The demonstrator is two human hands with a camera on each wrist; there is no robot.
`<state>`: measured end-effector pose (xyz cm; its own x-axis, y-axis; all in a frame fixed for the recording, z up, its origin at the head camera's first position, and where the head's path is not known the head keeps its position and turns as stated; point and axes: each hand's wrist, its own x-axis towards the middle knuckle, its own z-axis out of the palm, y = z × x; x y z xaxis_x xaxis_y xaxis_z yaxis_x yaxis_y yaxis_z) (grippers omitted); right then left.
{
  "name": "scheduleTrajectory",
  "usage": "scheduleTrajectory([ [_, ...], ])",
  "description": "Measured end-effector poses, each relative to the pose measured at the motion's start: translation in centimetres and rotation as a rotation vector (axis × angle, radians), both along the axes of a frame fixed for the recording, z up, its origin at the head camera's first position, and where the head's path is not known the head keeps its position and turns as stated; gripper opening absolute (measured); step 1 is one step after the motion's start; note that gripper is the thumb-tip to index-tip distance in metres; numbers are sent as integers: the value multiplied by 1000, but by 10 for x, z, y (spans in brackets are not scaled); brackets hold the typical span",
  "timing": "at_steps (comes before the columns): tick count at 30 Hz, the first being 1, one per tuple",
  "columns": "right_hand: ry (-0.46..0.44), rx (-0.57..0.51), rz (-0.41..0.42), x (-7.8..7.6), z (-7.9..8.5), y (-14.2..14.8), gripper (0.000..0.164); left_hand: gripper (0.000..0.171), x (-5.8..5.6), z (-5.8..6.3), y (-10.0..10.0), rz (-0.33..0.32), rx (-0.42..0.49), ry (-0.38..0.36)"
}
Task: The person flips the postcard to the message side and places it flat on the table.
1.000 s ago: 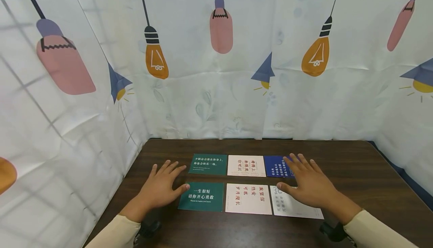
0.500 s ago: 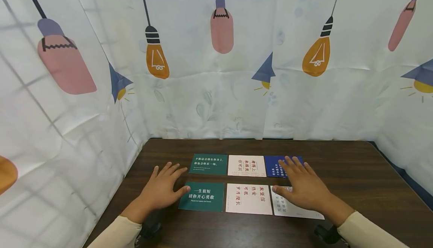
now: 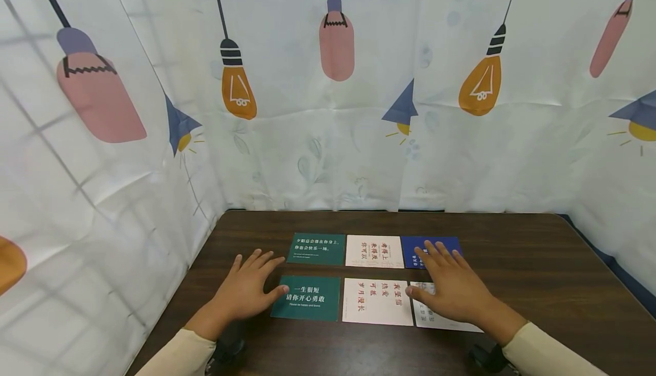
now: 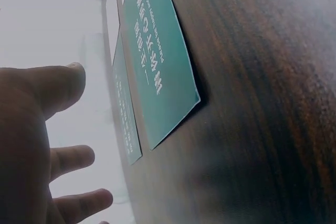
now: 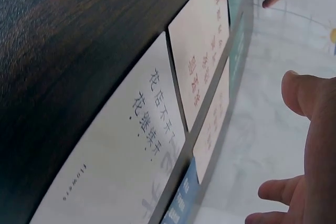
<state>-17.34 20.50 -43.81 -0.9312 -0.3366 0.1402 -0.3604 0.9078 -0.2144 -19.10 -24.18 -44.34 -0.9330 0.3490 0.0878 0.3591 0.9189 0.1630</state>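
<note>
Two rows of three printed cards lie flat. The back row has a green card (image 3: 320, 255), a pale pink card (image 3: 375, 259) and a blue card (image 3: 446, 243). Nearer are another green card (image 3: 307, 310), a second pale pink card (image 3: 376, 307) and a white card (image 3: 427, 319). With fingers spread, my left hand (image 3: 246, 287) hovers at the left of the green cards, its thumb overlapping the near one in the head view. My right hand (image 3: 453, 287), also spread and holding nothing, hangs over the blue and white cards, hiding parts of both. Both wrist views show air beneath the fingers.
The cards lie on a dark wood-grain table (image 3: 553, 273). A white curtain (image 3: 287, 154) printed with lamps and bulbs surrounds its back and sides. Dark wrist devices sit under both cream sleeves (image 3: 556, 353).
My right hand has drifted left over the blue and white cards, uncovering the blue card's right end. My left hand has barely shifted, slightly right and down. The cards stay put.
</note>
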Motion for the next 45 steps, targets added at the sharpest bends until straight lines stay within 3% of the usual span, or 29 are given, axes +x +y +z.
scheduleTrajectory([
  [35,-21,-26,68,-3,-15,-36,86,66,2,-14,-5,-1,27,-45],
  [45,-48,-37,54,-5,-18,-47,85,66,0,-17,-6,-6,32,-50],
])
